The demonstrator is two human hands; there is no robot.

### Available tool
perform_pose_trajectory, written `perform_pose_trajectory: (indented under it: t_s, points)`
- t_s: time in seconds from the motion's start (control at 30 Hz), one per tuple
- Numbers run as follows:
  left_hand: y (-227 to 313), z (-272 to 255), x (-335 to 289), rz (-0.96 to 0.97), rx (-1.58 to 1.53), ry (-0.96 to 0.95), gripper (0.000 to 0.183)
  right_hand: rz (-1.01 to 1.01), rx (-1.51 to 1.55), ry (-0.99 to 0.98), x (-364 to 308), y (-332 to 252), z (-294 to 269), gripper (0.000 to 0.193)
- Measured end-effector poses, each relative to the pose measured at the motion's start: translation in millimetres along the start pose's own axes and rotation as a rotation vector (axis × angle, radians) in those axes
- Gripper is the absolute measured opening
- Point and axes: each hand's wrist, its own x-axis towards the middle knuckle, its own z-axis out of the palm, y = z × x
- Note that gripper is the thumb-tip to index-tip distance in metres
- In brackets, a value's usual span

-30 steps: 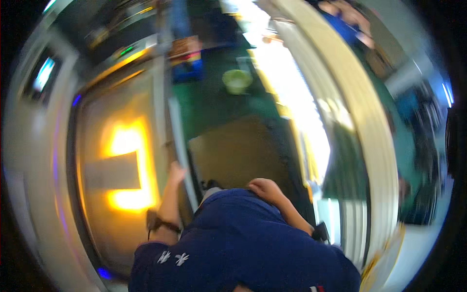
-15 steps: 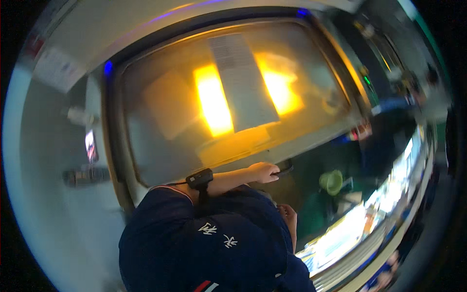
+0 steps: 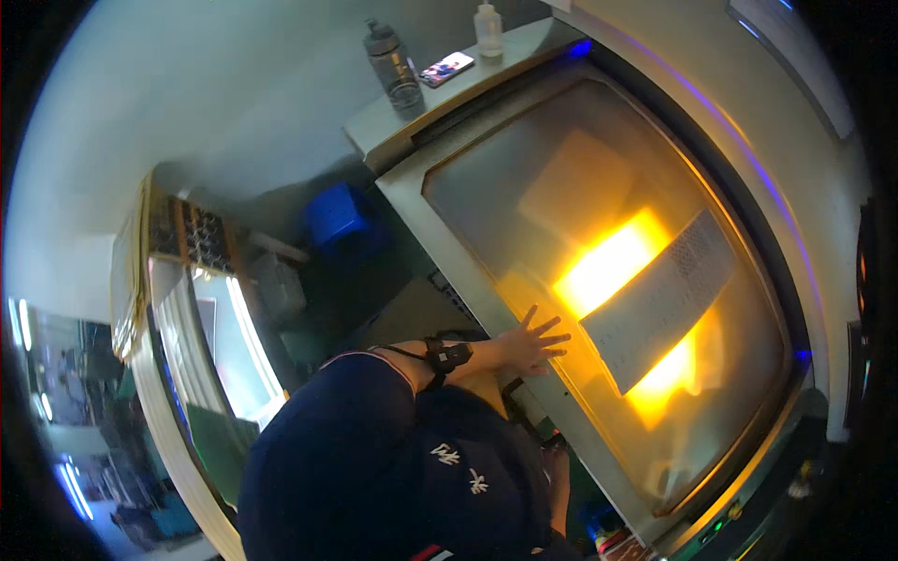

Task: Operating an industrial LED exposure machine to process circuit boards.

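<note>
Fingers spread, my left hand (image 3: 531, 344) is above the near rim of a large machine lid (image 3: 538, 365) with a cloudy clear panel. Nothing shows in it; whether it touches the rim cannot be told. Under the panel, a long grey printed sheet (image 3: 655, 304) lies between two glowing yellow lights. A paler square shape (image 3: 578, 182) shows dimly beside them. Low beside my body is my right hand (image 3: 557, 463), partly covered by my shirt, its fingers unclear. A black wrist device (image 3: 449, 356) is strapped to my left forearm.
A grey bottle (image 3: 393, 65), a phone (image 3: 447, 68) with a lit screen and a white squeeze bottle (image 3: 488, 30) stand on the ledge beyond the panel. A blue bin (image 3: 339, 220) is on the floor at left. A lit rack (image 3: 229, 346) stands farther left.
My view has swung round to the left, bringing the ledge, bin and rack in. My left hand, earlier closed round a dark curved handle-like thing, has let go and spread its fingers.
</note>
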Motion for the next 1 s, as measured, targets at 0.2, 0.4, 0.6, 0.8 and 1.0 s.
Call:
perform_pose_trajectory:
  t_s: [0.2, 0.4, 0.6, 0.8, 1.0]
  points:
    - [19.2, -31.8, 10.2, -0.003, 0.039, -0.123, 0.059, -0.307, -0.463, 0.285, 73.4, 44.5, 46.8, 0.043]
    - [23.9, -31.2, 14.2, 0.020, 0.035, -0.073, 0.059, -0.245, -0.436, 0.355, 85.6, -13.3, 51.2, 0.043]
    - [23.3, -30.8, 14.6, 0.037, 0.058, -0.083, 0.059, -0.219, -0.405, 0.429, 91.5, -30.6, 64.3, 0.042]
    - [25.5, -35.9, 12.3, 0.004, 0.015, -0.066, 0.059, -0.168, -0.397, 0.531, 94.2, -57.7, 68.0, 0.042]
    - [19.9, -40.0, 5.8, 0.028, -0.007, -0.062, 0.062, -0.106, -0.362, 0.561, 54.7, -63.1, 91.7, 0.042]
